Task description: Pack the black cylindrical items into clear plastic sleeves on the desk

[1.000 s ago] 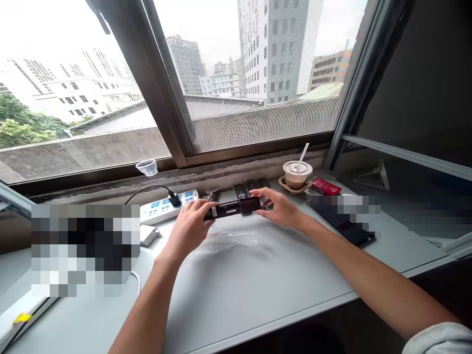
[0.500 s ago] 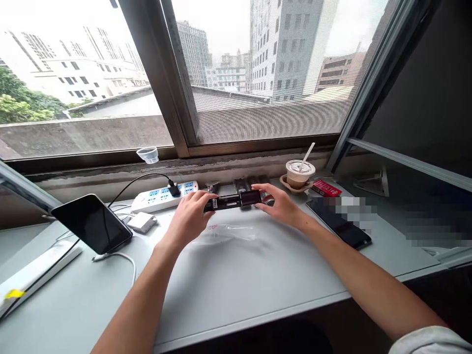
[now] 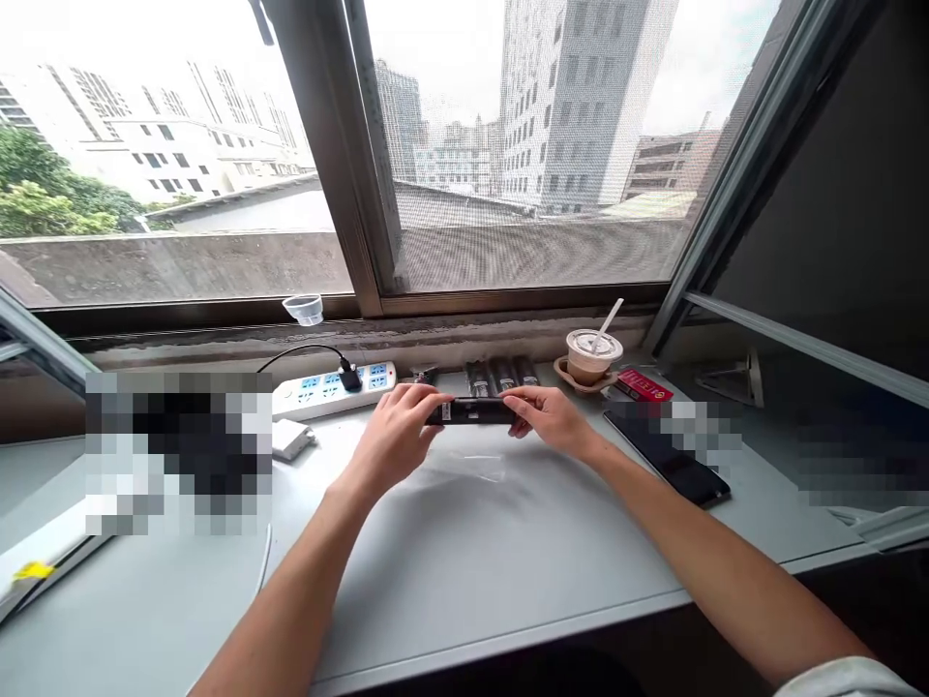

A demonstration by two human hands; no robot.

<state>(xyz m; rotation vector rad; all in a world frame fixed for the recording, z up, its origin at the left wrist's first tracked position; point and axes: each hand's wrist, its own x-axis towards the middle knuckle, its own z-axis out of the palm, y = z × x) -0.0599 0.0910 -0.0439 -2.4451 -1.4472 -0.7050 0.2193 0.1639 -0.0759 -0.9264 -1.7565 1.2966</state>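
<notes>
My left hand (image 3: 398, 436) and my right hand (image 3: 557, 422) hold a slim black bar-shaped device (image 3: 476, 411) level between them, above the desk. Left fingers and thumb pinch one end, beside a small white label. At the other end, right fingers and thumb close around the bar and hide its tip. Its exact kind I cannot make out. Below it, a clear plastic bag (image 3: 483, 469) lies flat on the desk. Behind it, black items in clear wrapping (image 3: 502, 376) lie side by side against the wall.
A power strip (image 3: 330, 389) with a black plug and a white adapter (image 3: 291, 440) are on the left. A drink cup (image 3: 591, 356) with a straw sits in a cardboard holder at back right, near a red packet (image 3: 643, 383) and a black tablet (image 3: 668, 455). The desk edge (image 3: 508, 643) runs in front.
The wider black piece at the bar's right end no longer shows; my right hand has closed further over that end. The view has shifted slightly, with the wrapped black items now more visible.
</notes>
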